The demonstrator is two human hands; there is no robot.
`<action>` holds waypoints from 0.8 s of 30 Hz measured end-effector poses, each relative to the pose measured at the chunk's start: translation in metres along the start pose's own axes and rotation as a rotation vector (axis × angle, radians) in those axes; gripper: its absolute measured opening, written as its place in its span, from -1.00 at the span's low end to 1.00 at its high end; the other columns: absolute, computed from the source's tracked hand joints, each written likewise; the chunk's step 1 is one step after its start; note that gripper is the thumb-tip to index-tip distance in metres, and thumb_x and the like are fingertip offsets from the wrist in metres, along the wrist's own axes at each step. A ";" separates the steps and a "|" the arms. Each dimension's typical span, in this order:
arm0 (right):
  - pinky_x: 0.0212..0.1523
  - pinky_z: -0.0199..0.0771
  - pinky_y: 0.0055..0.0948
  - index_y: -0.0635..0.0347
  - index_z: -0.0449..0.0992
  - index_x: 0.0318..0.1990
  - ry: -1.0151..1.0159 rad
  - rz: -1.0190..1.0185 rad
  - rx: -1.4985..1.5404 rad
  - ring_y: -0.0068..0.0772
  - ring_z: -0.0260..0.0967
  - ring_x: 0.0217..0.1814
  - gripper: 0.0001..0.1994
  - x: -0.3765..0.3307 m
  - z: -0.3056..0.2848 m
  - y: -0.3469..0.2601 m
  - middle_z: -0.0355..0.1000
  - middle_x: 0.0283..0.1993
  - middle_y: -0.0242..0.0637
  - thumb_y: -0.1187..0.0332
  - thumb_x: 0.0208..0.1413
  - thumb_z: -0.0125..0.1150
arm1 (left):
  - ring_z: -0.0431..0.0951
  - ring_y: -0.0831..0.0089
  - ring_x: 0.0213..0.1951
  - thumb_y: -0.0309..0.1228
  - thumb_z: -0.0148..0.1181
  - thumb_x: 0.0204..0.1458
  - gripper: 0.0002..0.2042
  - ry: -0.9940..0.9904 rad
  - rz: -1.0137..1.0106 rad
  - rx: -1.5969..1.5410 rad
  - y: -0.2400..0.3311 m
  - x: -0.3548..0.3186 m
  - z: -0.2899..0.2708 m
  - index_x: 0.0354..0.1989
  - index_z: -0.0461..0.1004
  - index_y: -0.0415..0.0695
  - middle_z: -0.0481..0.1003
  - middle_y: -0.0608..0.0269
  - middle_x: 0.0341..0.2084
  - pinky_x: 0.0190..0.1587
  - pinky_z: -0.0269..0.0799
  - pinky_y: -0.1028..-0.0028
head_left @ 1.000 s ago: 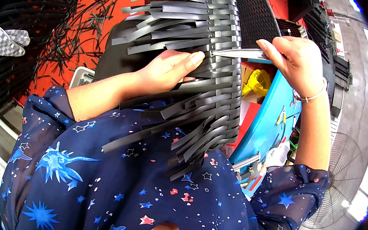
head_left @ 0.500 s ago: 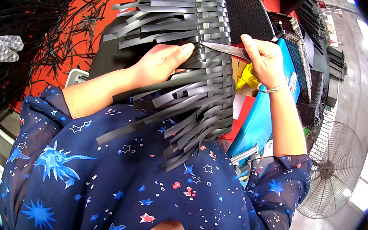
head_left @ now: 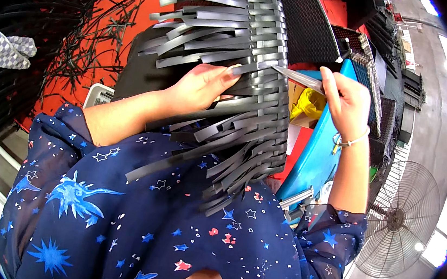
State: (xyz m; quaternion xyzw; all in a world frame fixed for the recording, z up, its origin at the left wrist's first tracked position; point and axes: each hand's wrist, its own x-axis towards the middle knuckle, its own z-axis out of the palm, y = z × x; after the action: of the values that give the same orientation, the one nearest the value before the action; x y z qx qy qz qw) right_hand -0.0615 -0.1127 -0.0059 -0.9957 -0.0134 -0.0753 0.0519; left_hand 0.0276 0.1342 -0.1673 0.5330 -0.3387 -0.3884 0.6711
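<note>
Two bare hands meet at one black weave [head_left: 271,35], a glossy, flat-stripped band that runs from the upper edge down to the lap, its many loose ends fanning leftward, too crowded to count. The left hand [head_left: 204,87] has its fingers closed on one strip [head_left: 250,69], thumb on top. The right hand [head_left: 350,104] grips one smooth, tapered metal tool [head_left: 303,80], its point at the weave. Beyond lie one crumpled yellow bag [head_left: 309,104], one checked cloth [head_left: 7,50], one round wire-caged fan [head_left: 397,220] and a red surface [head_left: 88,65] strewn with thin black scraps [head_left: 112,35]. Half a second ago the tool's point sat at the weave's fringed side; now it is nearer the outer edge, and the strip spans from thumb to point.
</note>
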 end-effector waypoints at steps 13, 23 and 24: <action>-0.61 0.29 -0.28 0.16 0.41 -0.66 -0.078 -0.242 -0.202 -0.17 0.34 -0.66 -0.61 0.025 -0.014 -0.018 0.32 -0.69 -0.20 0.21 0.17 0.26 | 0.37 0.62 -0.28 -0.07 -0.05 0.33 -0.60 -0.080 -0.129 -0.022 0.026 -0.008 -0.009 -0.06 0.47 -0.20 0.42 0.41 -0.39 -0.11 0.37 0.50; -0.63 0.25 -0.29 0.16 0.38 -0.68 -0.084 -0.276 -0.200 -0.19 0.30 -0.69 -0.60 0.021 -0.019 -0.018 0.28 -0.71 -0.19 0.23 0.15 0.28 | 0.36 0.65 -0.22 0.22 -0.13 0.25 -0.37 -0.030 -0.430 -0.125 0.041 0.011 0.009 -0.04 0.52 -0.17 0.44 0.44 -0.25 -0.02 0.42 0.51; -0.62 0.25 -0.28 0.17 0.42 -0.66 -0.099 -0.237 -0.204 -0.17 0.30 -0.68 -0.61 0.022 -0.023 -0.014 0.29 -0.70 -0.18 0.21 0.17 0.27 | 0.36 0.65 -0.22 0.21 -0.12 0.25 -0.38 -0.009 -0.410 -0.176 0.041 0.010 0.010 -0.05 0.52 -0.18 0.44 0.43 -0.25 -0.02 0.43 0.51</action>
State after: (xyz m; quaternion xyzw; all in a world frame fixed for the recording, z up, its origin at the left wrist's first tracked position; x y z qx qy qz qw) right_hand -0.0440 -0.1004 0.0219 -0.9898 -0.1253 -0.0329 -0.0597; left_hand 0.0305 0.1261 -0.1248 0.5283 -0.1909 -0.5470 0.6207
